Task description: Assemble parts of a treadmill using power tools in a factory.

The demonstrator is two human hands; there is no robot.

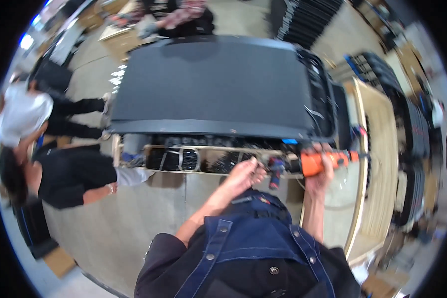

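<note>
In my right hand (325,174) is an orange power tool (310,164) with a narrow black tip pointing right, past the end of the parts tray. My fingers wrap its body. My left hand (247,175) is closed in a pinch above the wooden parts tray (203,173). What its fingertips hold, if anything, is too small to make out. Between my hands a dark blue and red tool (276,174), perhaps a cordless driver, sits at the tray. Black small parts (226,163) fill the compartment near my left hand, and bundled black pieces (171,159) lie farther left.
A big dark grey panel (208,84) with a raised rim lies beyond the tray. A long wooden box (377,169) stands on the right, with stacked black parts (407,119) behind it. Two people (72,174) are at the left; another person (179,17) works at the far side.
</note>
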